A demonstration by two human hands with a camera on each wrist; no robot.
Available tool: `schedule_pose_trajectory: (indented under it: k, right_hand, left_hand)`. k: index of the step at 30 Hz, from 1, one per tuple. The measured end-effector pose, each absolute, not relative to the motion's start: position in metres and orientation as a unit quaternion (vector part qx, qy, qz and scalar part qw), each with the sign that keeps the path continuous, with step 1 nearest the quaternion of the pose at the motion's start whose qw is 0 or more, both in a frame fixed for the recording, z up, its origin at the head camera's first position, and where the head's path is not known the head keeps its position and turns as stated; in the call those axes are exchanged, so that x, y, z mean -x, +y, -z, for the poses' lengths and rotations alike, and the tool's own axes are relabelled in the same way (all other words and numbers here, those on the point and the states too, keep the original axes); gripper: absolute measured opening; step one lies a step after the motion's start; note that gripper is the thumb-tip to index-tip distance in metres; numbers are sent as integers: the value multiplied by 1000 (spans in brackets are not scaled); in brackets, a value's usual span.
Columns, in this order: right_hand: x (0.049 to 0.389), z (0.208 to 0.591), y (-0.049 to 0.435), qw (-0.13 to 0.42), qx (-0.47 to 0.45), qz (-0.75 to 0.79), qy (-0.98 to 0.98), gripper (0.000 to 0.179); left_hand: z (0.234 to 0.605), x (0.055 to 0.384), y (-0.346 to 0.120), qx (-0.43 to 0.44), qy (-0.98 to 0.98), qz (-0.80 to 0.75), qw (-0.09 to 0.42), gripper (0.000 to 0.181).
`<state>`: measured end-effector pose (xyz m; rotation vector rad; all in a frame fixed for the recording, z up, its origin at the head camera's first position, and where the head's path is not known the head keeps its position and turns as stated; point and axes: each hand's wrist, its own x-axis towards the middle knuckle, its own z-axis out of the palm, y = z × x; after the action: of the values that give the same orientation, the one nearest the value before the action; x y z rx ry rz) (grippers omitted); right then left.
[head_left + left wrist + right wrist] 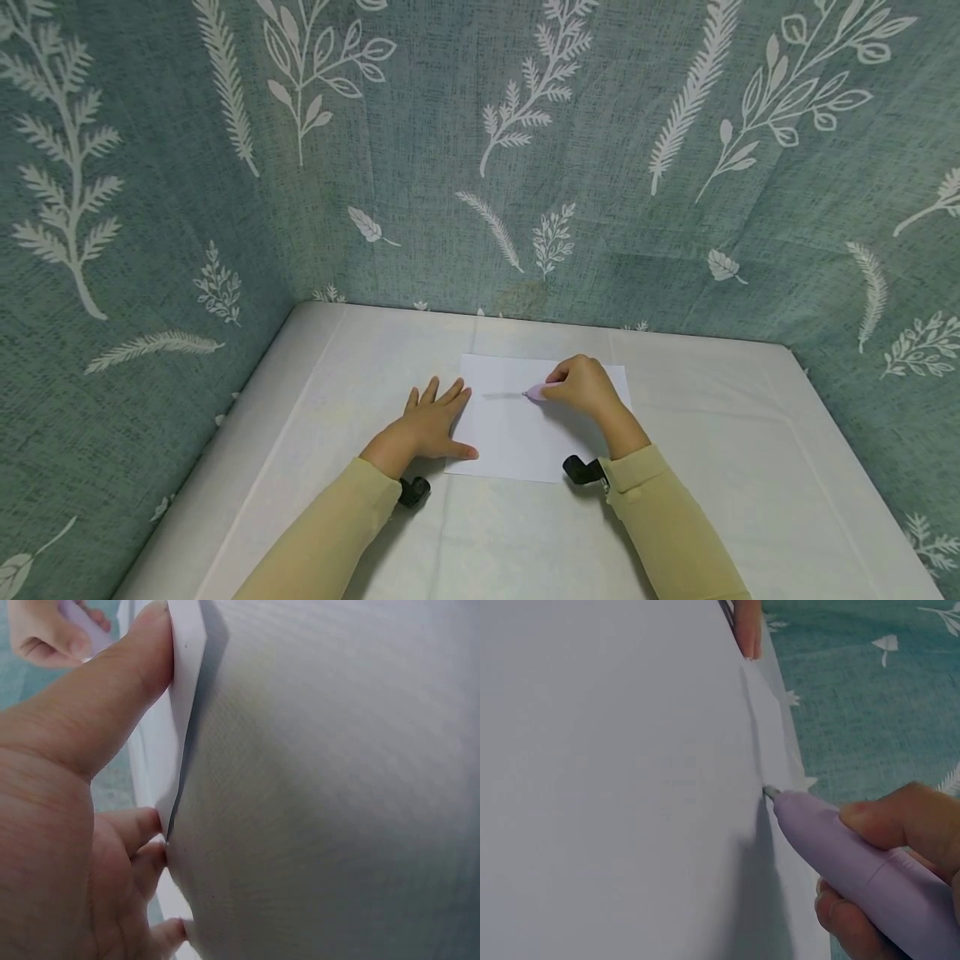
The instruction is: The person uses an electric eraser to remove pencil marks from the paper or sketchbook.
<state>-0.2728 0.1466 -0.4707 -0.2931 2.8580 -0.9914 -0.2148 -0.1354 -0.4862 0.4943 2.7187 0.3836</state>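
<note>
Fingers of the right hand (pixel 590 392) pinch a pen (pixel 840 855), whose tip (pixel 770 792) meets the paper (pixel 517 437) a little toward eleven o'clock from the sheet's middle. The pen is thick, rounded and pale lilac, narrowing to a slim greyish point. The left hand (pixel 427 425) has its fingers spread wide along the sheet's nine o'clock edge, its thumb (pixel 462 452) on the paper near the eight o'clock corner. A faint grey streak (pixel 501 396) runs from the pen toward nine o'clock; mark, crease or shadow, I cannot tell. Only the right wrist view shows a thin seam round the pen, while the left wrist view shows the paper's edge lifted off the white tablecloth (pixel 510 550), which the head view hides. Farther out, yellowish sleeves (pixel 671 525) enter from seven and five o'clock, a black camera (pixel 582 470) at each cuff, and a green leaf-patterned curtain (pixel 420 267) hangs toward twelve.
</note>
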Motion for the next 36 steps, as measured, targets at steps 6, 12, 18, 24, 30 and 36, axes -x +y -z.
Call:
schedule_pose_trajectory:
  k: [6,12,18,24,30,36]
  right_hand:
    - [273,469,146,46,90,328,939,18]
    - [271,469,145,65,100,335,935,20]
    - [272,469,143,56,98,328,938,18]
    - [273,467,143,55,109,319,940,16]
    - [271,465,140,71,119,321,937,14]
    - [272,464,140,55,105,314,942,16]
  left_hand:
    - [486,214,-135,-175,959,-136,175,109]
    - [485,213,-136,-176,959,-136,176,109]
    - [486,214,-135,-176,959,-139,175,110]
    - [488,214,-135,-173,959,-142,174,110]
    - [487,214,-135,-170,960,-138,176,111]
    - [487,214,-135,-169,959,-141,179,111]
